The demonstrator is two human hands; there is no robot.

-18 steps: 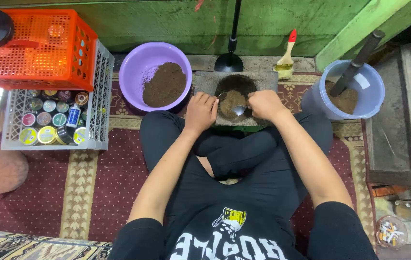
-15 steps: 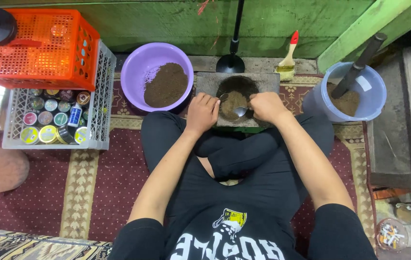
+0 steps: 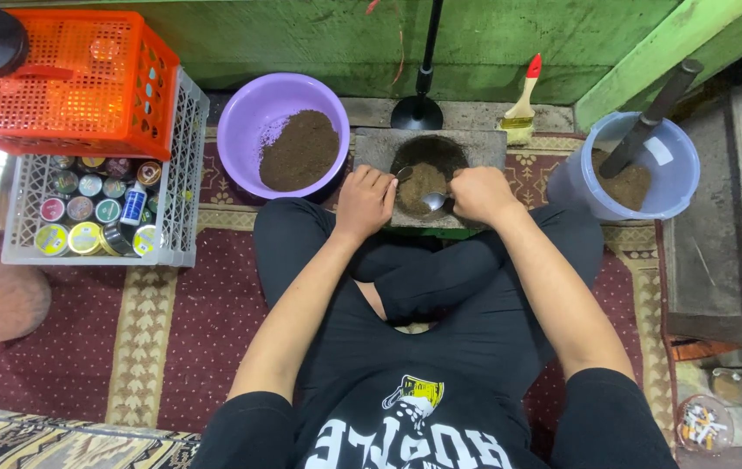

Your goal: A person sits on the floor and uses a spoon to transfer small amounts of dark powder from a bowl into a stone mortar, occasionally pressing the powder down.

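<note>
Green boards back a patterned red carpet (image 3: 180,330) where a person sits cross-legged before a grey stone slab (image 3: 475,148) with a round hollow of brown powder (image 3: 423,178). Right hand (image 3: 479,195) is curled tight around the handle of a metal spoon (image 3: 433,201), its bowl lying at the hollow's near edge. Left hand (image 3: 364,201) rests at the slab's left edge, fingers bent; it seems to pinch something small, though that is hard to tell. Just left stands a purple basin (image 3: 245,122) of the same powder, and to the right a pale blue bucket (image 3: 675,174) with a dark pestle (image 3: 649,122). A white crate (image 3: 184,174) of tins sits well apart on the left
</note>
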